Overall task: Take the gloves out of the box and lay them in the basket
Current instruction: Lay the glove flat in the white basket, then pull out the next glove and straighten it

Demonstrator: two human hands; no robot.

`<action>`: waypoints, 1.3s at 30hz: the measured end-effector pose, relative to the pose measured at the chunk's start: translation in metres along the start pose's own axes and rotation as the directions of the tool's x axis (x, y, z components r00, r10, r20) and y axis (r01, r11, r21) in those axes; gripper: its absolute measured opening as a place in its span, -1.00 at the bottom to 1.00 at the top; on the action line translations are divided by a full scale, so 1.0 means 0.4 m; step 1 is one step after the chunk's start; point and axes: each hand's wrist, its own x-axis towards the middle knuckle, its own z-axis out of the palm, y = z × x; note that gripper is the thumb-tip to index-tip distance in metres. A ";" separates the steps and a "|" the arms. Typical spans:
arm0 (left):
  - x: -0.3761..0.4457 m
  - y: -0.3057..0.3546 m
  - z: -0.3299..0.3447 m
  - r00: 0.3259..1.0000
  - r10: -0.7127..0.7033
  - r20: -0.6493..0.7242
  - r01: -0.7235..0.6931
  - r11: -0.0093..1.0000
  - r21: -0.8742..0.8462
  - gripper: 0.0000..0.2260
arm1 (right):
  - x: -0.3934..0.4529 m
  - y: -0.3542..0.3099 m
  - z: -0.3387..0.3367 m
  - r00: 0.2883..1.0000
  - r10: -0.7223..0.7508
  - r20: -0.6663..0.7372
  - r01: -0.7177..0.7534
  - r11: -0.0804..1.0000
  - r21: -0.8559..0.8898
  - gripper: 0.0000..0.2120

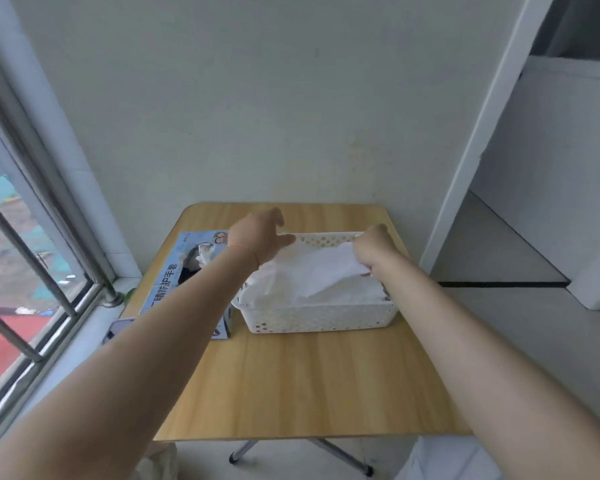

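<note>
A: Head view shows the table first, pushed against the wall in a corner, with the window on the left. Why does the basket stand in the far half?

B: I think so that both arms reach it straight. The box lies just beside it on the left, touching or almost touching, so a glove travels only a short way. The near half of the table stays as room for the forearms.

A: And the gloves?

B: A white pile fills the basket already; some hang over its left rim. One more glove sticks out of the opening of the box. I judge the task is well advanced but not finished.

A: What do the hands do?

B: The right hand is over the far right corner, fingers curled and pinching the top glove, probably to spread it flat. The left hand is over the far left rim with relaxed fingers and the thumb out; it holds nothing that I can see.

A: Any tight edges?

B: The box is near the left table edge, beside a phone. The basket's right side is close to the right edge, so a strong pull could slide it.
</note>
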 end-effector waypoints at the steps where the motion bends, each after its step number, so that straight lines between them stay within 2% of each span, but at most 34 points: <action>1: -0.004 0.004 0.012 0.997 0.063 -0.037 -0.063 0.998 0.013 -0.70 | 0.006 0.015 0.000 0.999 -0.033 -0.040 0.028 0.994 -0.107 -0.43; 3: -0.016 0.009 0.040 0.976 0.213 -0.037 -0.212 0.977 0.038 -0.72 | 0.018 0.044 0.010 0.989 -0.121 -0.085 0.094 0.958 -0.270 -0.36; 5: -0.036 0.017 0.064 0.952 0.295 0.081 -0.298 0.954 0.035 -0.69 | 0.023 0.064 0.025 0.980 -0.181 -0.078 0.135 0.906 -0.401 -0.32; 7: -0.057 0.020 0.089 0.925 0.287 0.251 -0.316 0.945 0.085 -0.56 | 0.026 0.077 0.040 0.978 -0.206 -0.041 0.154 0.836 -0.527 -0.29; 9: -0.068 0.011 0.108 0.897 0.223 0.381 -0.293 0.946 0.138 -0.41 | 0.030 0.083 0.050 0.969 -0.248 -0.006 0.186 0.741 -0.645 -0.30; 13: -0.068 0.004 0.125 0.861 0.171 0.480 -0.271 0.951 0.148 -0.32 | 0.028 0.097 0.052 0.938 -0.341 0.058 0.269 0.612 -0.744 -0.42; 16: -0.067 0.009 0.121 0.840 0.166 0.517 -0.277 0.950 0.145 -0.30 | 0.008 0.090 0.047 0.928 -0.362 0.081 0.273 0.516 -0.812 -0.45; 18: -0.062 0.005 0.107 0.863 0.184 0.471 -0.232 0.972 0.046 -0.30 | -0.004 0.074 0.046 0.897 -0.440 0.043 0.248 0.421 -0.872 -0.50; 19: -0.059 0.002 0.095 0.895 0.206 0.395 -0.209 0.977 -0.036 -0.35 | -0.009 0.062 0.047 0.873 -0.487 0.022 0.250 0.408 -0.878 -0.55; 21: -0.053 -0.015 0.059 0.960 0.215 0.178 -0.186 0.968 -0.170 -0.58 | -0.021 0.027 0.059 0.827 -0.562 0.010 0.313 0.446 -0.838 -0.65; 23: -0.050 -0.045 0.020 0.983 0.179 0.030 -0.169 0.964 -0.207 -0.75 | -0.033 -0.015 0.084 0.796 -0.605 0.031 0.401 0.488 -0.775 -0.75; 27: -0.065 -0.157 -0.036 0.997 0.024 -0.079 -0.039 0.979 -0.200 -0.79 | -0.060 -0.100 0.178 0.729 -0.675 0.109 0.560 0.498 -0.662 -0.89; 30: -0.096 -0.261 -0.065 0.994 -0.089 -0.056 0.079 0.984 -0.163 -0.60 | -0.082 -0.162 0.280 0.665 -0.718 0.203 0.659 0.438 -0.612 -0.91; 33: -0.133 -0.341 -0.082 0.986 -0.156 0.062 0.165 0.968 -0.186 -0.13 | -0.092 -0.210 0.371 0.632 -0.726 0.272 0.704 0.391 -0.593 -0.83; 35: -0.153 -0.373 -0.078 0.981 -0.145 0.130 0.167 0.970 -0.178 0.08 | -0.087 -0.228 0.417 0.646 -0.706 0.289 0.700 0.398 -0.593 -0.77; 37: -0.167 -0.407 -0.069 0.978 -0.105 0.178 0.134 0.978 -0.159 0.16 | -0.083 -0.245 0.462 0.666 -0.685 0.296 0.674 0.382 -0.632 -0.75; 39: -0.178 -0.421 -0.061 0.979 -0.064 0.196 0.093 0.986 -0.140 0.15 | -0.076 -0.255 0.490 0.700 -0.650 0.296 0.629 0.363 -0.688 -0.73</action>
